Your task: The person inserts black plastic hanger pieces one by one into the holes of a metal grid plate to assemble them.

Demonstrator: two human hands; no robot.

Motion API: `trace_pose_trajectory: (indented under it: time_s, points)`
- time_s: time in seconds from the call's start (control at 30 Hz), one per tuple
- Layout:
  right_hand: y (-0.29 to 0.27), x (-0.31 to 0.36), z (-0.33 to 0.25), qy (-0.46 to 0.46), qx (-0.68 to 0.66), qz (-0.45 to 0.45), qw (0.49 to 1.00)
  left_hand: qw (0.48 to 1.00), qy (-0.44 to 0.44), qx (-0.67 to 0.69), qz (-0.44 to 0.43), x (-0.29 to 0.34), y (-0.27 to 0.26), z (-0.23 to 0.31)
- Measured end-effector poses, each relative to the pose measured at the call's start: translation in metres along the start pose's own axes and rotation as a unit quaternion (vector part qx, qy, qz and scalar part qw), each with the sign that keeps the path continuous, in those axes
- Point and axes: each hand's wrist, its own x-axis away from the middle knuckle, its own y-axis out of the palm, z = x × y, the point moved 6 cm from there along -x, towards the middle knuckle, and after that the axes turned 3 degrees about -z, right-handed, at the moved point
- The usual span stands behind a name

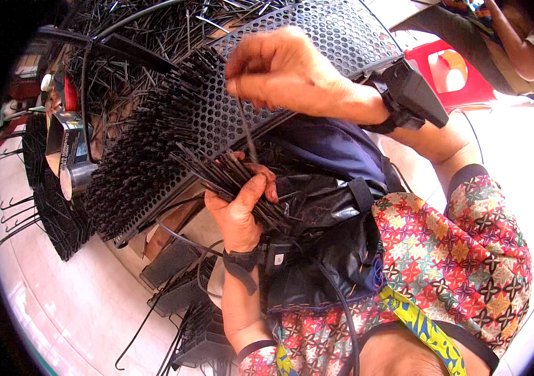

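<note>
A bundle of thin black strips (220, 170) is gripped in my left hand (238, 216), with the fingers wrapped round it. Above it, my right hand (295, 78) is closed in a pinch over a black panel full of round holes (336, 28). One dark strip (246, 128) runs from its fingertips down toward the bundle. Dense tufts of black strips (145, 138) stand in the holes over the panel's left part, while holes show bare to the right. The tips of my right fingers are partly hidden.
Loose black strips (116, 78) lie heaped behind the panel. At left are a metal cylinder (79, 180), a small box (66, 144) and a bristled black piece (60, 213). More black bristled blocks (201, 338) sit below. A red stool (439, 75) and another person (523, 53) are at far right.
</note>
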Motion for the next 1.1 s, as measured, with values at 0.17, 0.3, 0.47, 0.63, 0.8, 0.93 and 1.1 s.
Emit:
trace_pose_trajectory:
  time_s: [0.17, 0.3, 0.47, 0.63, 0.8, 0.93, 1.1]
  points:
    - [-0.021, -0.024, -0.025, -0.298, 0.191, 0.199, 0.914, 1.000, -0.017, 0.014, -0.014, 0.000, 0.005, -0.003]
    - [-0.002, -0.025, -0.025, -0.418, 0.257, 0.210, 0.846, 0.998, -0.017, 0.052, -0.009, 0.002, 0.003, -0.004]
    - [0.008, -0.022, -0.029, -0.464, 0.315, 0.141, 0.816, 1.000, -0.021, 0.008, -0.014, 0.001, 0.003, -0.006]
    - [0.008, -0.019, -0.033, -0.472, 0.327, 0.113, 0.811, 1.000, -0.019, 0.009, -0.010, 0.002, 0.002, -0.006]
    - [0.009, -0.015, -0.032, -0.474, 0.323, 0.123, 0.810, 1.000, -0.019, 0.011, -0.010, 0.001, 0.002, -0.007]
    - [0.014, -0.015, -0.034, -0.473, 0.334, 0.114, 0.808, 0.999, -0.025, 0.013, -0.017, 0.001, 0.004, -0.008]
    - [0.034, -0.027, -0.019, -0.383, 0.386, -0.031, 0.839, 0.999, -0.028, 0.009, -0.026, 0.001, 0.005, -0.008]
